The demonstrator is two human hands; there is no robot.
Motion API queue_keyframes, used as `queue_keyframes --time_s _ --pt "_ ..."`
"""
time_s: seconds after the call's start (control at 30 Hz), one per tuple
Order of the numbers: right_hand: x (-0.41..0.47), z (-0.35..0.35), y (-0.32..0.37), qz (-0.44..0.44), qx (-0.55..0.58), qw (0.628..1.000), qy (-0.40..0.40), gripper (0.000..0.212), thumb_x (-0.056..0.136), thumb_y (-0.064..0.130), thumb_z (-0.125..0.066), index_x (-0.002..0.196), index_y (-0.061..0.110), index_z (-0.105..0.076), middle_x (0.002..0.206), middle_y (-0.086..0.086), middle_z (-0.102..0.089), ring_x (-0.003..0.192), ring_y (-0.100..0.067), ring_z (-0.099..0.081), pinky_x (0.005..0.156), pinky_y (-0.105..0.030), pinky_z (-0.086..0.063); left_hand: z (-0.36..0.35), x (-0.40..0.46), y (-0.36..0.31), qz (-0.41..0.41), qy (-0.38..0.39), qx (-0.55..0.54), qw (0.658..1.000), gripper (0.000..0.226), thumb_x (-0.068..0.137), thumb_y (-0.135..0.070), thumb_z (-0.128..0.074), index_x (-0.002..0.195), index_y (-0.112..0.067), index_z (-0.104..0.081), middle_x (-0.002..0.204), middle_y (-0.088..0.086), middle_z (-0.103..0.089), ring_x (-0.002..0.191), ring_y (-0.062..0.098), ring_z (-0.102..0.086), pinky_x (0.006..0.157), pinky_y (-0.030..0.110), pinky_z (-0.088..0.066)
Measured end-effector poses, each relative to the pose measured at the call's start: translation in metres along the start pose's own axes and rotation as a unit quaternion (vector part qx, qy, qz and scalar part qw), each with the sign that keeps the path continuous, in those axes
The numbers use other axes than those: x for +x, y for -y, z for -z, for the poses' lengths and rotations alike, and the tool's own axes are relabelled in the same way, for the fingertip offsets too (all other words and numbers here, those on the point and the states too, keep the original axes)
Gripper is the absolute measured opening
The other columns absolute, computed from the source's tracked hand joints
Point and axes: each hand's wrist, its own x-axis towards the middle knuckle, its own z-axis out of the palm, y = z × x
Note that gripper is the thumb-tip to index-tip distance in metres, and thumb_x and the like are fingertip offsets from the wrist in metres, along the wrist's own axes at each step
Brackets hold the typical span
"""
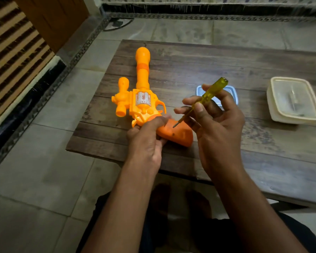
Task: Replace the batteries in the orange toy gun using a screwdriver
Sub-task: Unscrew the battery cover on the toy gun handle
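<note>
- One orange plastic toy gun [142, 99]
- One yellow translucent-handled screwdriver [206, 96]
- Two lidded plastic containers: one blue-rimmed [233, 93], one cream rectangular [294, 100]
- One dark wooden plank table [208, 57]
- Two bare hands: left [146, 143], right [215, 123]

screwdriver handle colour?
Translucent yellow plastic screwdriver handle, gripped by the right hand; clearest in the head view.

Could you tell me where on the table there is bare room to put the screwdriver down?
Bare wood lies between the blue tub and the white box, and along the table's far edge. It is crowded around the gun grip, where both hands work.
</note>
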Motion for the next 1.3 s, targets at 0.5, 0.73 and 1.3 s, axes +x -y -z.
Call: queue_keyframes --time_s 0.5,0.73,1.3 --pt "-0.003 0.007 -0.003 0.046 -0.090 0.994 0.050 0.030 0.099 -0.018 -0.047 0.126 -0.006 -0.050 0.099 -0.022 -0.070 0.080 -0.037 -0.074 0.084 -0.044 -0.064 -0.003 0.002 0.003 -0.023 -0.008 0.003 1.000 0.032 0.083 0.004 -0.079 0.106 -0.014 -0.067 0.097 0.007 -0.078 0.090 0.019 -0.077 0.069 0.043 -0.063" --pt "-0.004 0.002 -0.008 0.076 -0.167 0.981 0.065 0.034 0.095 -0.019 -0.050 0.119 0.003 -0.055 0.097 -0.012 -0.071 0.081 -0.031 -0.075 0.086 -0.055 -0.061 -0.005 -0.002 0.001 -0.017 -0.003 0.003 1.000 0.029 0.084 0.005 -0.077 0.103 -0.013 -0.066 0.097 0.009 -0.077 0.097 0.025 -0.075 0.076 0.046 -0.065" --pt "-0.004 0.005 -0.002 0.261 -0.306 0.907 0.121 0.036 0.094 -0.007 -0.067 0.129 -0.001 -0.059 0.111 -0.002 -0.063 0.091 -0.032 -0.071 0.079 -0.046 -0.060 -0.008 -0.009 0.001 -0.031 -0.031 -0.006 0.999 0.051 0.081 0.005 -0.079 0.128 -0.007 -0.063 0.118 0.014 -0.072 0.110 0.032 -0.070 0.090 0.059 -0.060"
